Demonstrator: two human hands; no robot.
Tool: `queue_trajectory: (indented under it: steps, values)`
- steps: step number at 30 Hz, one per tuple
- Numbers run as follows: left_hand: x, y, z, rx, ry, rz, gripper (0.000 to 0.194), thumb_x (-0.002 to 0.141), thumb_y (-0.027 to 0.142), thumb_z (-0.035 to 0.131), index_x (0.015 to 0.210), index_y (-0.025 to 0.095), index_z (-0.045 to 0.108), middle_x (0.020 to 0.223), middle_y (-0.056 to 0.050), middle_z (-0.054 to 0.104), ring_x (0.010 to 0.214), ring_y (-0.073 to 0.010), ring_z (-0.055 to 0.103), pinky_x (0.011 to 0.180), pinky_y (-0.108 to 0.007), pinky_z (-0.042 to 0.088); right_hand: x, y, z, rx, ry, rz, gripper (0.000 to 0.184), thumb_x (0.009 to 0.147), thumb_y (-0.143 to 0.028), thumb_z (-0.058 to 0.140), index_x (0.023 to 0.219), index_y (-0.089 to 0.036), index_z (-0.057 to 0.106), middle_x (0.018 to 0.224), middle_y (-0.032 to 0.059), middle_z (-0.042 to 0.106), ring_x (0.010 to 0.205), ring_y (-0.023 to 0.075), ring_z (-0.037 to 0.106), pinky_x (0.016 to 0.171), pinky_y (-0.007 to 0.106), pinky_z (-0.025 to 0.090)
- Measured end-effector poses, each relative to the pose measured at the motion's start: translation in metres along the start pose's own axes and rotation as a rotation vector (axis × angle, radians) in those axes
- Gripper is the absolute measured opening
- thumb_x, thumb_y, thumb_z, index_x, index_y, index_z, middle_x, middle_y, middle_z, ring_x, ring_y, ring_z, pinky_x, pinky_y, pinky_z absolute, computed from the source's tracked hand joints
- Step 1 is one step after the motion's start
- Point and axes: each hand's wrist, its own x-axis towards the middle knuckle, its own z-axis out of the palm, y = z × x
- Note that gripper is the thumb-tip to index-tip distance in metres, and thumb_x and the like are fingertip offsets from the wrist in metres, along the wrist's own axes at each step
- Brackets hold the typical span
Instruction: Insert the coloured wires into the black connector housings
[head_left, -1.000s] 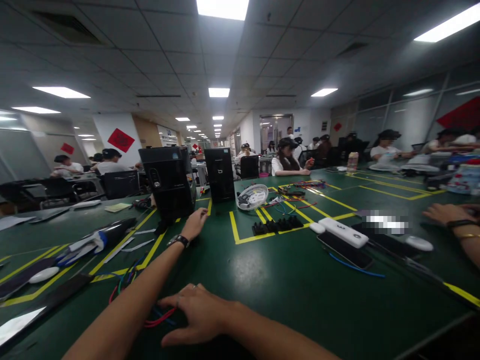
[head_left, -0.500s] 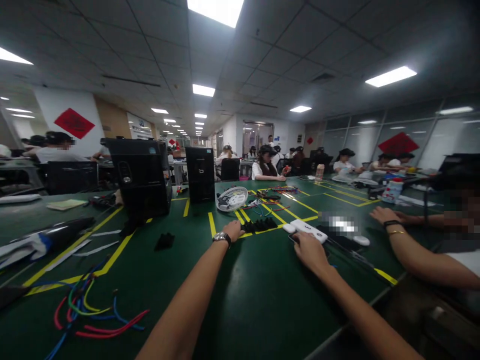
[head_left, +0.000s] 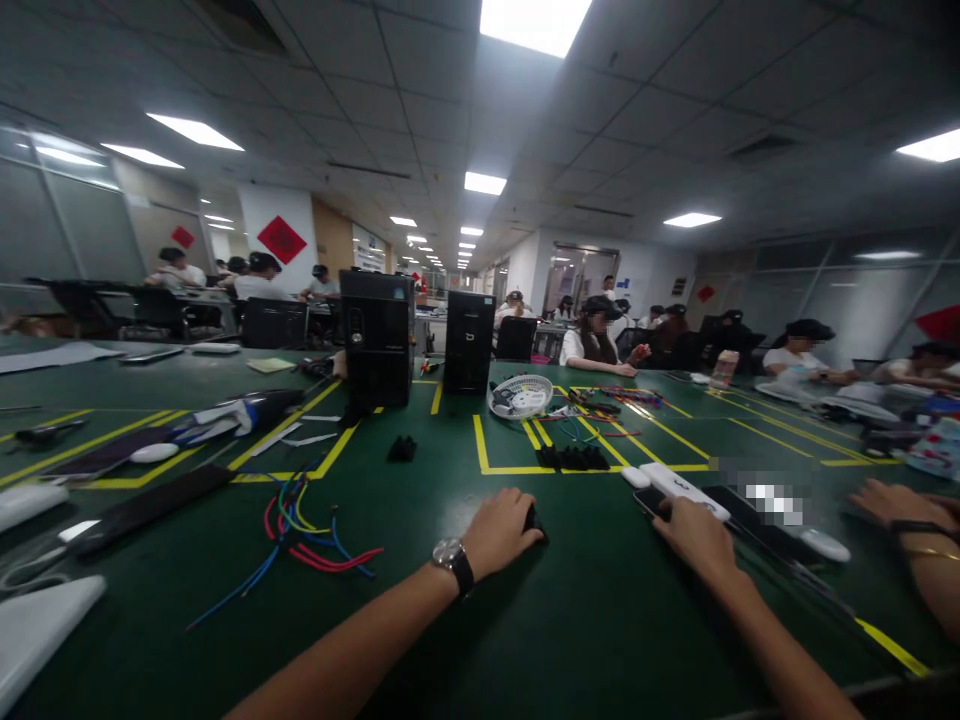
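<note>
My left hand (head_left: pixel 504 532), with a watch on its wrist, is closed around a small black piece (head_left: pixel 535 522) on the green table. Beyond it, several similar black pieces (head_left: pixel 574 458) lie in a row along yellow tape, and a separate black clump (head_left: pixel 403 449) rests to the left. My right hand (head_left: pixel 696 537) has its fingers curled at the edge of a dark phone (head_left: pixel 649 503). Touching distance away lies a white power bank (head_left: pixel 686 490), with a small white case (head_left: pixel 634 477) beside it. The fingertips of my right hand are partly hidden.
Coloured wires (head_left: pixel 300 535) lie at left. Two black computer towers (head_left: pixel 377 340) and a white basket (head_left: pixel 523 397) stand at the back. A neighbour's hand (head_left: pixel 889 502) rests at right, near a white mouse (head_left: pixel 825 544). People sit farther off.
My left hand has come back from the row of black pieces toward me, with one small black piece in it. My right hand stays by the phone. The view has turned left.
</note>
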Motion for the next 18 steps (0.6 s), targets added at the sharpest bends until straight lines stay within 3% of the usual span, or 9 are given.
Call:
queue_trajectory:
  steps: [5,8,11,15,18]
  values:
    - [-0.047,-0.010,-0.038,0.192,-0.030,-0.190,0.041,0.083,0.042,0.053,0.118,0.021,0.051,0.111,-0.009,0.057,0.102,-0.0275,0.052,0.081,-0.040,0.042,0.005,0.008,0.010,0.003,0.006,-0.076,0.035,0.083,-0.034,0.047,0.105,-0.017,0.068,0.093,0.0138,0.068,0.087,0.0292,0.063,0.069,0.036,0.045]
    - [-0.075,-0.025,-0.061,0.266,-0.020,-0.268,0.042,0.085,0.042,0.050,0.121,0.021,0.049,0.112,-0.009,0.056,0.103,-0.0268,0.052,0.082,-0.040,0.043,-0.001,0.006,0.012,-0.019,0.098,-0.171,0.039,0.084,-0.034,0.045,0.111,-0.014,0.066,0.107,0.0152,0.064,0.098,0.0309,0.059,0.077,0.038,0.045]
    - [-0.101,-0.040,-0.081,0.321,-0.021,-0.339,0.042,0.087,0.039,0.047,0.123,0.019,0.049,0.113,-0.011,0.055,0.103,-0.0267,0.052,0.083,-0.039,0.043,-0.015,-0.001,0.010,-0.026,0.169,-0.296,0.037,0.087,-0.034,0.042,0.103,-0.014,0.068,0.110,0.0147,0.062,0.102,0.0296,0.056,0.084,0.038,0.043]
    - [-0.127,-0.054,-0.101,0.318,-0.034,-0.389,0.043,0.088,0.034,0.046,0.126,0.014,0.048,0.115,-0.014,0.055,0.102,-0.0274,0.053,0.085,-0.040,0.042,-0.029,-0.007,0.012,0.021,0.076,-0.276,0.033,0.087,-0.035,0.042,0.102,-0.016,0.065,0.098,0.0127,0.063,0.092,0.0266,0.059,0.076,0.035,0.044]
    - [-0.133,-0.051,-0.103,0.195,0.024,-0.360,0.049,0.085,0.032,0.051,0.130,0.014,0.045,0.118,-0.014,0.053,0.105,-0.0267,0.052,0.091,-0.040,0.040,-0.030,-0.007,0.015,0.085,0.023,-0.249,0.030,0.087,-0.028,0.041,0.106,-0.016,0.061,0.100,0.0118,0.062,0.090,0.0242,0.060,0.072,0.031,0.043]
